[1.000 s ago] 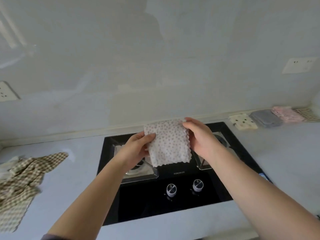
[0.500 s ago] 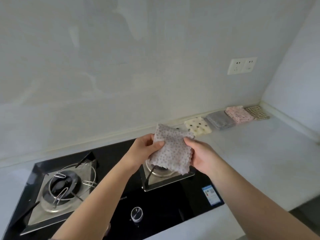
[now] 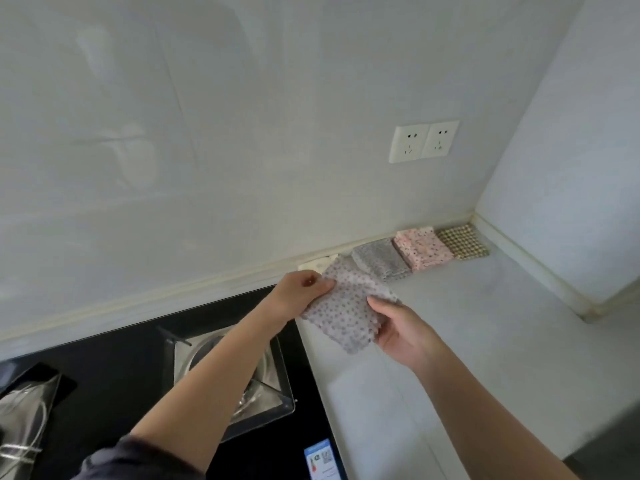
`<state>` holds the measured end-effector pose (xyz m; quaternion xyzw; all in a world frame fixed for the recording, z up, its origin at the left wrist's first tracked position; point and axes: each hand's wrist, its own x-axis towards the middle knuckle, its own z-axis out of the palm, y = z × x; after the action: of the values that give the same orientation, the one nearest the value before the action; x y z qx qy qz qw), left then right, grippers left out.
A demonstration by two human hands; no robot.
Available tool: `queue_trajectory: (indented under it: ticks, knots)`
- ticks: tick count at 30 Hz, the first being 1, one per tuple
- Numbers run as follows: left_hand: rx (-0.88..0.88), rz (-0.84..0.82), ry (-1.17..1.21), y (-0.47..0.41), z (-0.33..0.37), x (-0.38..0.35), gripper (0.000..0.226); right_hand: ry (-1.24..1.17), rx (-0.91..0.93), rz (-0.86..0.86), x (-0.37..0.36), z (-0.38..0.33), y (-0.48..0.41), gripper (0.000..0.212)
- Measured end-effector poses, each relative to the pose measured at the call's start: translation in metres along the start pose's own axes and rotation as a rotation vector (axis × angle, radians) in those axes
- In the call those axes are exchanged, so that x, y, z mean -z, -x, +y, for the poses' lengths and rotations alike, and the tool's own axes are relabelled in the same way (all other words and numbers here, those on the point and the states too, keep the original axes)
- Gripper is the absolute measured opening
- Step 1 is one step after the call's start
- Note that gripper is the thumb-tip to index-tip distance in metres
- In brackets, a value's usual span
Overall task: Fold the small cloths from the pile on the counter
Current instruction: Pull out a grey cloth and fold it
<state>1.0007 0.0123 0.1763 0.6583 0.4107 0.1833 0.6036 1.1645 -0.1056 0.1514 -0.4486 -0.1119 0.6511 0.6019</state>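
A folded white cloth with small purple dots (image 3: 346, 308) hangs in the air over the counter, just right of the stove. My left hand (image 3: 301, 292) pinches its upper left edge. My right hand (image 3: 401, 329) grips its lower right edge, thumb on top. Along the back wall lies a row of folded cloths: a cream one (image 3: 317, 265) mostly hidden behind the held cloth, a grey one (image 3: 379, 259), a pink dotted one (image 3: 420, 247) and a brown checked one (image 3: 462, 241). The pile of unfolded cloths is out of view.
A black glass gas stove (image 3: 145, 372) with steel burner trays fills the lower left. The pale counter (image 3: 467, 341) runs right to a corner wall (image 3: 571, 168). A double wall socket (image 3: 424, 141) sits above the row.
The view has swung right, away from the pile. Both hands carried the dotted cloth rightward from above the stove towards the row of folded cloths at the back wall.
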Motion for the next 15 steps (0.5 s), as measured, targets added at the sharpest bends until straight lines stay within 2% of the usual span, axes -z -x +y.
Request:
queue_trajectory:
  ticks: [2,6,7,9,11,13,15]
  knots:
    - [-0.029,0.009,-0.047,-0.024,0.003,-0.008,0.020,0.125,-0.047,-0.071,0.020,-0.015,-0.006,0.052]
    - [-0.070,-0.156,-0.274,-0.066,0.016,-0.032,0.013,0.356,-0.192,-0.299,0.066,-0.061,-0.031,0.070]
    - [-0.064,-0.178,-0.323,-0.077,0.020,-0.039,0.015,0.416,-0.217,-0.306,0.074,-0.074,-0.041,0.066]
    - [-0.019,-0.167,-0.328,-0.101,0.022,-0.056,0.022,0.541,-0.236,-0.200,0.087,-0.095,-0.064,0.054]
    - [0.109,-0.043,-0.182,-0.122,0.015,-0.074,0.020,0.605,-0.187,-0.082,0.102,-0.108,-0.087,0.037]
    - [0.289,0.097,0.088,-0.137,0.000,-0.092,0.022,0.584,-0.153,-0.054,0.119,-0.117,-0.108,0.019]
    - [0.408,0.105,0.321,-0.147,-0.017,-0.113,0.032,0.553,-0.161,-0.034,0.133,-0.125,-0.125,0.020]
